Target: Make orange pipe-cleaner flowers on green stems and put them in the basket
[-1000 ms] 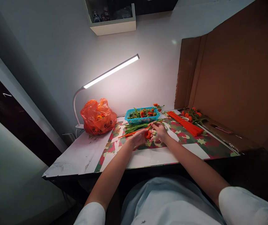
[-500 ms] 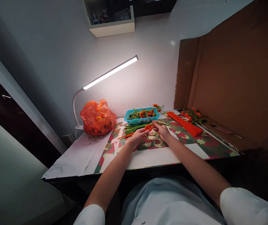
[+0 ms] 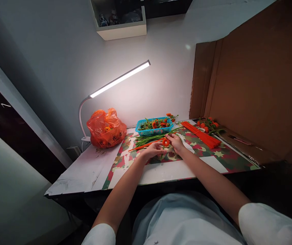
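Between my hands is a fuzzy orange flower (image 3: 165, 142) with a pale centre, which looks made of pipe cleaner; a green stem hangs below it. My right hand (image 3: 176, 143) pinches it at its upper right edge. My left hand (image 3: 154, 150) is closed around its lower left side, thumb and fingers at the stem; the exact contact is partly hidden. Just beyond my hands lies a bundle of green pipe-cleaner stems (image 3: 147, 140). Loose orange pipe cleaners (image 3: 138, 147) lie beside it, running toward my left hand.
A blue basket (image 3: 141, 131) of orange flowers and greenery stands behind. On the left are an orange plastic bag (image 3: 106, 131) and a lit lamp (image 3: 120, 79). Rightward lie a bundle of red-orange pipe cleaners (image 3: 200, 134), finished-looking flowers (image 3: 209, 125) and a cardboard sheet (image 3: 253, 85).
The orange flower has turned so its pale centre faces me and its stem points down. My left fingers have shifted from the bloom toward its stem. The right hand stays close beside it.
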{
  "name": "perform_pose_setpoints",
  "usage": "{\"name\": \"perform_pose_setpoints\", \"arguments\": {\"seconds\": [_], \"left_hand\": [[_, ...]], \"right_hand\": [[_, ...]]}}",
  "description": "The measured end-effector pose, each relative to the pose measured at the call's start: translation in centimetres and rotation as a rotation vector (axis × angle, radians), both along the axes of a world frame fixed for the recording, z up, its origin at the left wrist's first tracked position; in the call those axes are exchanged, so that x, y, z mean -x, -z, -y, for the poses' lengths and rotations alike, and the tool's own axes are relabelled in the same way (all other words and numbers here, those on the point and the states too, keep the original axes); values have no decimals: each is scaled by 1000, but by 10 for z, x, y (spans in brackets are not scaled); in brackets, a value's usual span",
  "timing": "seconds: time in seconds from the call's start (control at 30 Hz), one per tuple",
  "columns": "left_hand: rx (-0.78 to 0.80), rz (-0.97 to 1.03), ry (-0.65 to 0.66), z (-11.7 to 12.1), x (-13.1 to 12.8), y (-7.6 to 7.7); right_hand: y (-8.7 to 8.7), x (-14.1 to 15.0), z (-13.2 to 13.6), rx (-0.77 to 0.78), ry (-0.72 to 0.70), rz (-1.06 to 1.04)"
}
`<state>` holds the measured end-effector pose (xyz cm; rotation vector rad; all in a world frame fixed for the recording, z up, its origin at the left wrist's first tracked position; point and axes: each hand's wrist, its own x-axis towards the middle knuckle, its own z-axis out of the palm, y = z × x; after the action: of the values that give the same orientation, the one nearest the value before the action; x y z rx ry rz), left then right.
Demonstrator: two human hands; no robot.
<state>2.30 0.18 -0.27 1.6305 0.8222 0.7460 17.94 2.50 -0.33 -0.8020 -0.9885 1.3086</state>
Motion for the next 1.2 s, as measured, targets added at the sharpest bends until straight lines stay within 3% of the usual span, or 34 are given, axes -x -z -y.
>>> {"name": "perform_pose_setpoints", "arguments": {"seconds": [0.17, 0.3, 0.57, 0.93, 1.2], "left_hand": [[51, 21, 0, 7, -2, -3], [88, 158, -98, 5, -3, -3], [-210, 162, -280, 3, -6, -7], [-41, 83, -166, 7, -3, -10], [11, -1, -34, -1, 1, -3]], "right_hand": [[-2, -2, 2, 17, -84, 41], [-1, -1, 4, -5, -153, 74], [-2, 7, 13, -78, -178, 119], [3, 11, 8, -125, -115, 105], [5, 9, -1, -113, -5, 88]]}}
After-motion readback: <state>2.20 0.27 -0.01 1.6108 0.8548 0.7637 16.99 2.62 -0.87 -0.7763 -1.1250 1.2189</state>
